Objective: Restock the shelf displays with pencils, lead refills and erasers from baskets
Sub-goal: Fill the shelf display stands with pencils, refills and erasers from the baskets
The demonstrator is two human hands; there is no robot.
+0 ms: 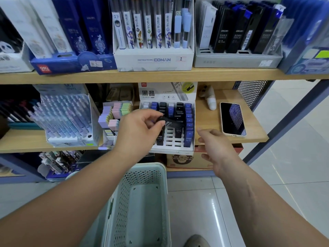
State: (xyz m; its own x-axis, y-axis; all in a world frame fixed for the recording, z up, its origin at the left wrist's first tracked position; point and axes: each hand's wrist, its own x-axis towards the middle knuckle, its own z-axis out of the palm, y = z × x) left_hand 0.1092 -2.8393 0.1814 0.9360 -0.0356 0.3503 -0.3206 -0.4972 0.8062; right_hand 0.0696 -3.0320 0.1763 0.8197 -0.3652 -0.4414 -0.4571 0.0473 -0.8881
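My left hand pinches a black HB 0.5 lead refill case and holds it tilted over the white lead refill display box on the middle shelf. Blue and black refill cases stand in the box's slots; several front slots are bare. My right hand hovers at the box's right front corner, fingers loosely curled, holding nothing. Pastel erasers sit in a tray left of the box. A pale green perforated basket stands on the floor below my arms, and its visible inside looks bare.
A phone lies on the wooden shelf right of the box, beside a small white toy. A pencil display stands at the left. The upper shelf holds refill displays such as the Conan box. Tiled floor lies at the right.
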